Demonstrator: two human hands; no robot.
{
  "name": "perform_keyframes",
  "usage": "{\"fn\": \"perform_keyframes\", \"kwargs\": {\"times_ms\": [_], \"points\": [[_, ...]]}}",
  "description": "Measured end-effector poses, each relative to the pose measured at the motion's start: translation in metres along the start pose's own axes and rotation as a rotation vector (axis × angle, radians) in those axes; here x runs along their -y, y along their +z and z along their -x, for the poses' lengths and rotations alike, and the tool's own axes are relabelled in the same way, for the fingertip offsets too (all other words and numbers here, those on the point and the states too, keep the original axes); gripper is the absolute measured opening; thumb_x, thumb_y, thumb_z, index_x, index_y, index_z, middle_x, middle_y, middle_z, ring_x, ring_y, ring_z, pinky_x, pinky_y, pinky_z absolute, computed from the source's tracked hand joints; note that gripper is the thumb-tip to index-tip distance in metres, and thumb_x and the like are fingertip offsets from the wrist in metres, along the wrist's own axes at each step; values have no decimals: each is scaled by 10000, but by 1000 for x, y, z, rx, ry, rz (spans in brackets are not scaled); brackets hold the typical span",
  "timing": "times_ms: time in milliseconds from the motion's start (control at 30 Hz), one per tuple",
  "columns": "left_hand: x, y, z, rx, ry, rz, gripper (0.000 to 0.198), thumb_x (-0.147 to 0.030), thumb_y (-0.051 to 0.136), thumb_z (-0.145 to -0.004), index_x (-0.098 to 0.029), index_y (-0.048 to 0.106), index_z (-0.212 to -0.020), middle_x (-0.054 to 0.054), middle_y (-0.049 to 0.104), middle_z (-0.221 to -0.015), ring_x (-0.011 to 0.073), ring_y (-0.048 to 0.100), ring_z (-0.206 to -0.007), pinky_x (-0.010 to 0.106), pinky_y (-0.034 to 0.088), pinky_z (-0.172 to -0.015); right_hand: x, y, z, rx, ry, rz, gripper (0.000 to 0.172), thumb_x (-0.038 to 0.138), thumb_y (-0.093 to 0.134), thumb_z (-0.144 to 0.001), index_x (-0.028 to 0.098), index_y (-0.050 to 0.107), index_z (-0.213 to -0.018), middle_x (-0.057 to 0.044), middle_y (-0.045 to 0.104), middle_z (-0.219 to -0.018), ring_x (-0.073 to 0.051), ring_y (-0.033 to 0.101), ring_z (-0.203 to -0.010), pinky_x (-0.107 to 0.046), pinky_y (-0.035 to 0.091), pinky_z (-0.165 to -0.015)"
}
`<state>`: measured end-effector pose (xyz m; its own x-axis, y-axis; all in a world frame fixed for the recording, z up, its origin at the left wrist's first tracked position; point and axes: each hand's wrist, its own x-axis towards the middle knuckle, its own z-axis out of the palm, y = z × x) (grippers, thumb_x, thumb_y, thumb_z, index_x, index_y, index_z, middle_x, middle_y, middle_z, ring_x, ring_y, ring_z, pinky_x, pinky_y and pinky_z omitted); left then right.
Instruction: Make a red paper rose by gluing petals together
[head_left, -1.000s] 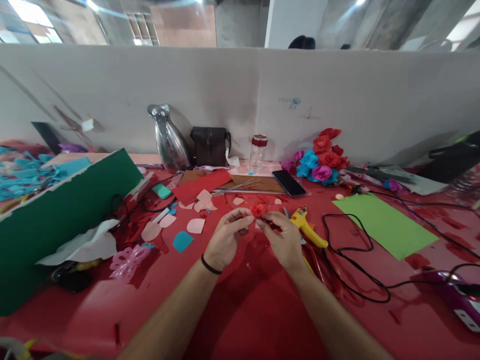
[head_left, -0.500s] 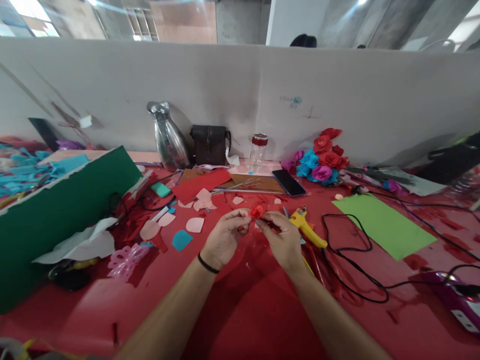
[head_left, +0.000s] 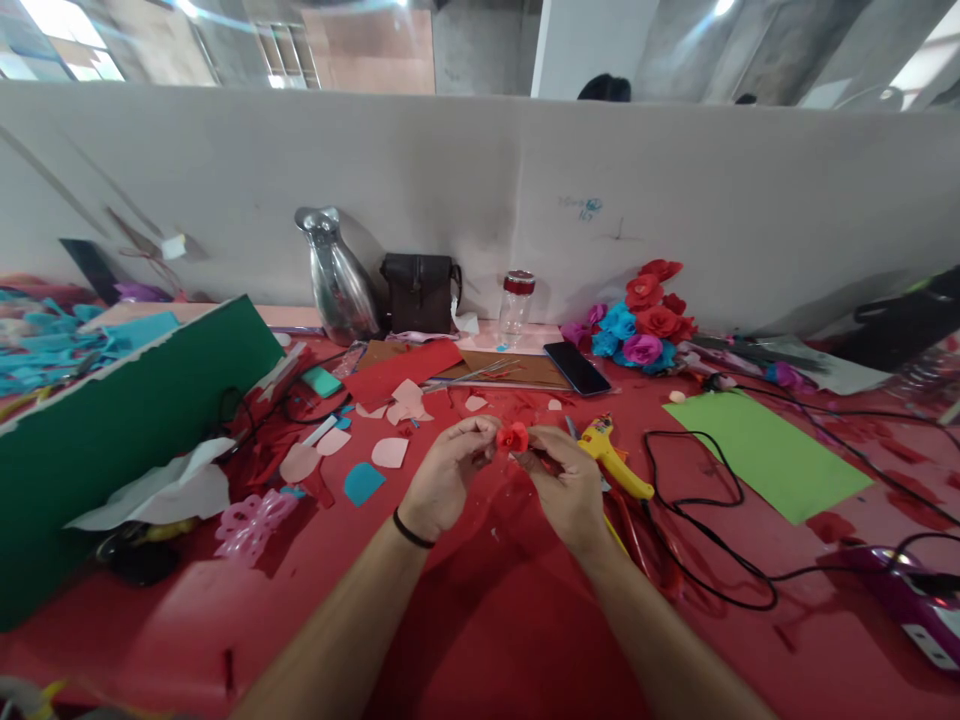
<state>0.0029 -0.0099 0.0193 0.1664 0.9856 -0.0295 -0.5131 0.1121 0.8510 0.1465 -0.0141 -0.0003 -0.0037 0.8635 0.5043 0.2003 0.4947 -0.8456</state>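
Observation:
A small red paper flower (head_left: 513,438) is pinched between my two hands above the middle of the table. My left hand (head_left: 450,468) grips its left edge with thumb and fingers closed, a black band round the wrist. On the other side, my right hand (head_left: 564,482) closes its fingertips on the flower's right edge. The flower's curled centre faces up towards me. Just right of my right hand lies a yellow glue gun (head_left: 616,458). Cut petal shapes, pink (head_left: 391,452) and blue (head_left: 364,483), lie left of my left hand.
A green box wall (head_left: 142,440) stands at the left. Along the back are a steel jug (head_left: 337,280), a dark bag (head_left: 418,292), a glass jar (head_left: 515,308), a phone (head_left: 577,368) and paper flowers (head_left: 645,320). Black cable (head_left: 705,500) loops beside a green sheet (head_left: 769,450).
The red flower has turned so that its curled centre faces me more, and it sits slightly lower. Both hands keep their hold, with small finger shifts.

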Motion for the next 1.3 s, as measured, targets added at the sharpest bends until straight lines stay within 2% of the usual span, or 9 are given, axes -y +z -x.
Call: {"fn": "perform_keyframes", "kwargs": {"times_ms": [233,367,567,700,833,900,967,1167,1300], "points": [[5,-4,-3,17,118,-286,179,-227,712,-658,-176,704,-830,39,645,-837,167,541,-799,278,403,-754,-8,3,-1,3,102,-214,63,292,682,-768,250,723,-792,-30,621,-892,-176,566,-860,-303,456,-764],[9,-7,-5,65,161,-388,137,-274,728,-674,-176,720,-768,58,674,-871,186,570,-830,305,427,-787,-12,3,-2,18,144,-291,68,329,703,-743,266,730,-741,-21,572,-869,-172,533,-855,-307,438,-774],[13,-10,-10,42,178,-397,134,-288,759,-643,-174,699,-682,22,654,-717,152,557,-732,274,432,-735,-11,6,-2,84,213,-338,98,339,702,-727,244,724,-728,-25,572,-862,-180,539,-866,-315,436,-789],[16,-7,-9,-30,121,-275,175,-295,778,-610,-171,660,-648,-9,611,-650,116,528,-650,240,424,-670,-11,9,-2,-9,313,-386,175,337,729,-689,218,662,-799,3,581,-805,-144,542,-749,-276,445,-700],[16,-3,-6,-76,38,-164,169,-302,756,-630,-165,666,-673,-6,614,-642,107,542,-626,235,434,-672,-13,7,-4,-192,427,-479,387,414,725,-685,205,413,-589,90,367,-513,-70,320,-473,-203,287,-455],[16,-1,-6,-108,44,-176,155,-298,740,-649,-161,670,-667,-5,614,-627,100,536,-611,227,429,-660,-13,6,-6,-216,474,-510,522,492,687,-705,214,279,-534,106,234,-459,-61,193,-430,-217,167,-403],[16,0,-6,-136,63,-203,140,-289,731,-659,-159,681,-669,-4,623,-623,94,533,-609,218,424,-656,-12,5,-8,-192,519,-531,568,571,642,-713,219,246,-509,105,195,-445,-57,150,-416,-235,102,-398],[18,0,-7,-206,45,-204,137,-260,761,-602,-161,714,-684,16,681,-692,110,574,-658,228,442,-685,-2,9,-6,-49,563,-590,621,667,556,-711,231,194,-455,93,177,-432,-56,148,-402,-246,104,-405],[21,1,-7,-221,59,-225,137,-254,759,-594,-162,717,-685,25,698,-711,130,598,-698,250,457,-730,-2,10,-4,-35,546,-488,510,627,560,-722,205,401,-483,54,364,-476,-75,272,-434,-239,205,-415]]}}
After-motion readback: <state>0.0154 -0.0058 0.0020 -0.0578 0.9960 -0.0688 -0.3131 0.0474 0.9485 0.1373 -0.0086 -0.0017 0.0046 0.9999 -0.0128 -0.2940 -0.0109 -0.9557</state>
